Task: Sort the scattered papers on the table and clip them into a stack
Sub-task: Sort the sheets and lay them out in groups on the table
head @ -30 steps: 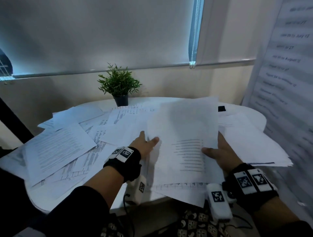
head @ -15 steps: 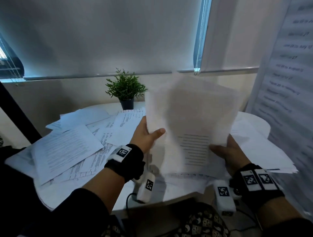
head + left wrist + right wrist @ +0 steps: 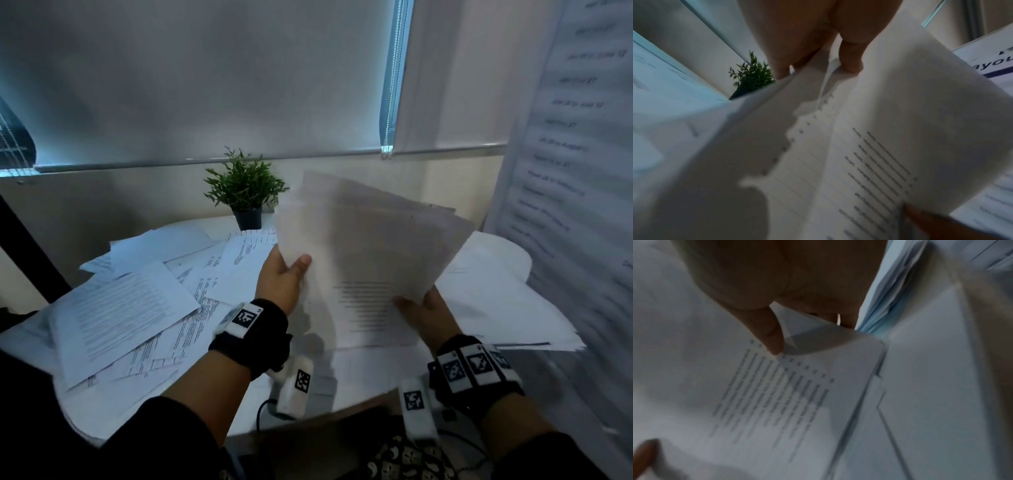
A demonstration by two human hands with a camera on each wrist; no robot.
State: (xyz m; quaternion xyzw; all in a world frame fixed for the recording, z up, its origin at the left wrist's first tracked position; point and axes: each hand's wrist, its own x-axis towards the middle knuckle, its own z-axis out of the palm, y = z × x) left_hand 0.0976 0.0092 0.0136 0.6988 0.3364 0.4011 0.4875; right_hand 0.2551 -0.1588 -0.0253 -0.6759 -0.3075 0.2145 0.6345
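A bundle of white printed sheets (image 3: pixel 370 260) is lifted above the round white table (image 3: pixel 346 380) and tilted to the right, blurred by motion. My left hand (image 3: pixel 284 277) grips its left edge, thumb on the front. My right hand (image 3: pixel 424 308) grips the lower right edge, thumb across the printed lines. The left wrist view shows the bundle (image 3: pixel 879 129) pinched by my left hand (image 3: pixel 824 71). In the right wrist view my right hand (image 3: pixel 797 331) pinches the printed sheet (image 3: pixel 777 394). Scattered papers (image 3: pixel 126 308) cover the table's left side. No clip is in sight.
A small potted plant (image 3: pixel 245 188) stands at the back of the table, just left of the lifted bundle. More loose sheets (image 3: pixel 496 301) lie on the right. A large printed poster (image 3: pixel 575 154) hangs at the right. A window blind (image 3: pixel 205 78) fills the wall behind.
Both hands have lifted the bundle off the table and tipped it from flat to steeply raised, leaning right. The scattered papers on the left have not moved.
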